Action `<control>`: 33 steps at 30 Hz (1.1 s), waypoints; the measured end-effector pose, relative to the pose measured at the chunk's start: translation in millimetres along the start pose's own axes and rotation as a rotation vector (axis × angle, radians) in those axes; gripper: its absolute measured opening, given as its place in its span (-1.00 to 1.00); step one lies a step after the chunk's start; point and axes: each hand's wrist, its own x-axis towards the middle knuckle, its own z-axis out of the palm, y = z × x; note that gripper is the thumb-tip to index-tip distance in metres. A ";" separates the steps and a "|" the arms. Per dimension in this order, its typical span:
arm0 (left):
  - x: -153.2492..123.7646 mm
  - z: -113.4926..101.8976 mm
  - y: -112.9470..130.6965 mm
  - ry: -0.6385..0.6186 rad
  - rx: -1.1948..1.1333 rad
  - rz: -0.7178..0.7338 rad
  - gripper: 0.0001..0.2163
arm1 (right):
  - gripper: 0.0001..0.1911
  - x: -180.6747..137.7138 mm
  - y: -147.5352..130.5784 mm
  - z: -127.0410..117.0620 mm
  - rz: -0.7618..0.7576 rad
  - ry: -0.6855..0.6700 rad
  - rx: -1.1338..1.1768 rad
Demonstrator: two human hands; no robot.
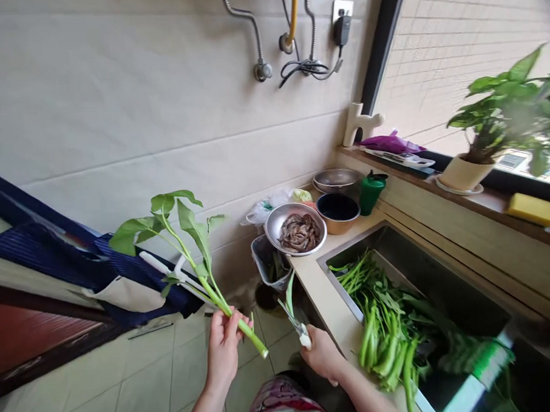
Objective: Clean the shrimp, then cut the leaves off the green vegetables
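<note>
My left hand (pixel 225 339) is closed around a long green stalk (pixel 205 282) that looks like water spinach; its leaves point up and away, and the pale cut end sticks out toward my right. In my right hand (pixel 323 352) is a pair of white-handled scissors (pixel 300 327), blades pointing up and forward. A narrow green leaf (pixel 290 293) stands at the blades; I cannot tell whether it is pinched between them. Beside my right arm, a heap of green stalks and leaves (pixel 385 329) lies over the sink's near edge.
The metal sink (pixel 399 240) is at the right. On the counter are a bowl of shrimp (pixel 299 234), a dark-lined pot (pixel 339 218) and a green jug (pixel 371 192). A lined bin (pixel 263 261) stands below the counter's end. A potted plant (pixel 467 170) and yellow sponge (pixel 534 209) sit on the sill.
</note>
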 end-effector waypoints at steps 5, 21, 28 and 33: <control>28.7 -33.6 13.9 0.065 0.067 -0.018 -0.74 | -0.83 113.1 -42.2 4.1 0.031 -0.061 -0.145; 14.7 73.6 -20.7 -0.771 0.199 -0.207 -0.81 | -0.85 -41.9 28.7 -31.0 0.235 0.260 0.318; -93.8 182.5 -70.6 -1.197 0.280 -0.483 -0.80 | -0.80 -220.5 110.7 -31.0 0.528 0.567 0.841; -187.6 223.5 -122.4 -1.218 0.327 -0.713 -0.73 | -0.75 -293.7 142.2 -30.9 0.540 0.627 1.041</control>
